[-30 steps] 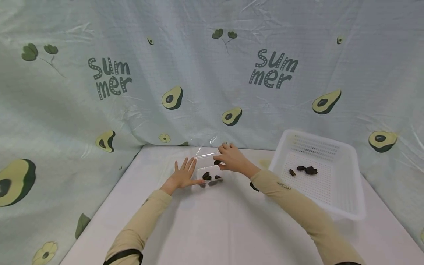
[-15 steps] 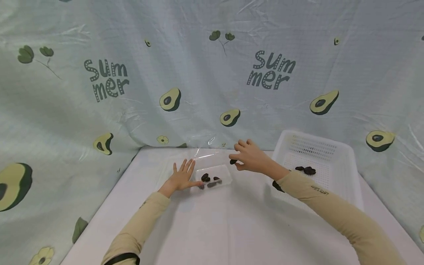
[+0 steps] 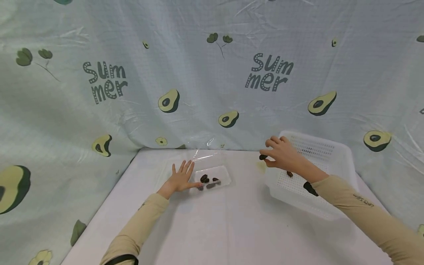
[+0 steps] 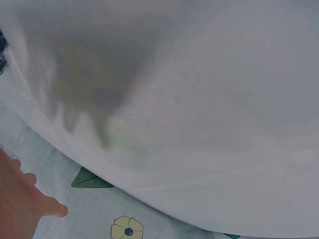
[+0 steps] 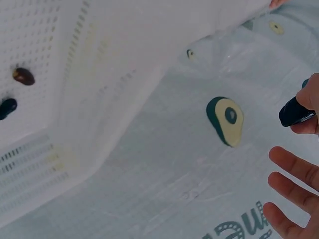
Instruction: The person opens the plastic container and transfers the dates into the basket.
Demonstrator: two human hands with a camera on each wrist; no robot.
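Note:
My right hand [image 3: 283, 154] pinches a dark date [image 3: 263, 157] between thumb and index finger, just beyond the left rim of a white perforated plastic basket [image 3: 352, 162]. In the right wrist view the same date [image 5: 294, 113] looks nearly black, and the other fingers are spread apart. My left hand [image 3: 180, 180] lies with fingers spread, its thumb at the front edge of a clear plastic box [image 3: 226, 175]. Several dates [image 3: 204, 179] lie in that box. A brown date [image 5: 23, 76] with a lighter end sits in the basket; my right arm hides part of the basket.
A white cloth-covered table [image 3: 205, 228] spreads under everything. Behind it hangs a pale curtain [image 3: 195, 66] printed with avocados. The box's clear lid [image 3: 207, 152] stands raised at its back. A black object [image 3: 310, 188] sits at the right wrist.
My right hand has moved right with the date, from above the clear box to the basket's left rim. The left hand has stayed by the box.

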